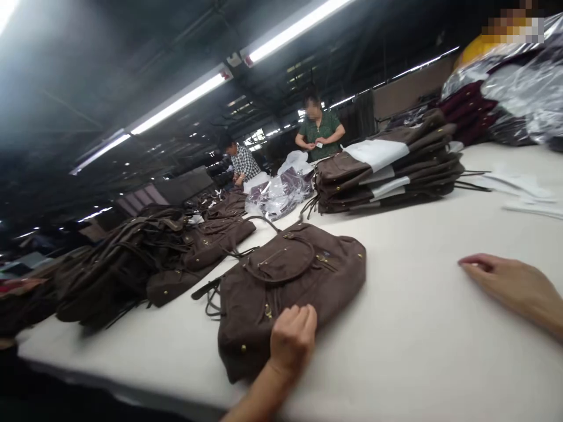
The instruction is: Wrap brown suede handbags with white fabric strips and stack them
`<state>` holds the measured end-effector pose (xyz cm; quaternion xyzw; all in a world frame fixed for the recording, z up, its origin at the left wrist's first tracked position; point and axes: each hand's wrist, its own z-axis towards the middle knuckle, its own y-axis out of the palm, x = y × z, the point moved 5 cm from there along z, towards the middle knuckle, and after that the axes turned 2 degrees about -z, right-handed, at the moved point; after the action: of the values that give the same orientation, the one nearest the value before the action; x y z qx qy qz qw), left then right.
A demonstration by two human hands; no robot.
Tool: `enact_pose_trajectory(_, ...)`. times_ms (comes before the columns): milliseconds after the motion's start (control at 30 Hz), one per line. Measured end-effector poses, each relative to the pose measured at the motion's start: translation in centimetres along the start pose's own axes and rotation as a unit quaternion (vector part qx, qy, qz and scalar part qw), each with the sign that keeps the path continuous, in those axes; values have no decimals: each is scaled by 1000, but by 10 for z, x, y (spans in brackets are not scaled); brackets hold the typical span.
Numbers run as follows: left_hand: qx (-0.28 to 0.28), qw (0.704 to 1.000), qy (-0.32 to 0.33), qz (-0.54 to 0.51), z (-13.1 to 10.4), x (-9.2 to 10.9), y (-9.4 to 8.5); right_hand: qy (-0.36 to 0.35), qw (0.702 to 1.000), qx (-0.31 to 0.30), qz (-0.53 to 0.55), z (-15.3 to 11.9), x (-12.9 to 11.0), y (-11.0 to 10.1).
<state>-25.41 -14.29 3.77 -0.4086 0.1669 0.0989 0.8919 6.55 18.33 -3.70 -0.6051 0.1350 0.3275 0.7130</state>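
Note:
A dark brown handbag (334, 293) with looped handles, zips and brass studs lies on the white table in front of me. My left hand (294, 337) is closed on its near lower edge; the fingertips are hidden against the fabric. Off to the right, my right hand (512, 281) hovers over or rests on the table, apart from the bag. Its thumb and fingers come together at the tips, and nothing shows between them.
Piled brown bags (132, 258) cover the table's left side. Behind my bag is a neat stack of brown bags (387, 170) with white paper bands. Plastic-wrapped bags (281, 190) lie farther back; more wrapped goods (519, 88) stand at right. Two people work across the table.

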Motion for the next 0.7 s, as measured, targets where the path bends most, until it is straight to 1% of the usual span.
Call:
enact_pose_trajectory(67, 75, 995, 16, -61, -16, 52, -38, 50, 998, -40, -6, -6, -11, -2)
enact_pose_trajectory(133, 139, 986, 28, -89, -27, 95, -70, 56, 996, -70, 15, -14, -26, -6)
enact_pose_trajectory(167, 158, 982, 39, -91, -30, 114, -82, 52, 994, -87, 35, -19, -33, -8)
enact_pose_trajectory(233, 169, 980, 60, -89, -32, 145, -98, 46, 989, -115, 79, -27, -40, -13)
enact_pose_trajectory(300, 164, 979, 77, -93, -31, 164, -107, 40, 985, -120, 120, -34, -38, -20)
enact_pose_trajectory(367, 166, 978, 80, -100, -28, 172, -110, 35, 979, -119, 163, -40, -31, -26)
enact_pose_trajectory(467, 179, 974, 94, -107, -20, 172, -115, 33, 957, -149, 246, -52, -21, -31)
enact_pose_trajectory(533, 164, 972, 120, -113, -15, 170, -118, 25, 936, -174, 304, -64, -19, -34)
enact_pose_trajectory(633, 117, 973, 160, -122, -13, 168, -118, 22, 897, -204, 391, -86, -20, -42)
enact_pose_trajectory(700, 114, 972, 166, -124, -18, 169, -115, 37, 878, -195, 435, -103, -17, -53)
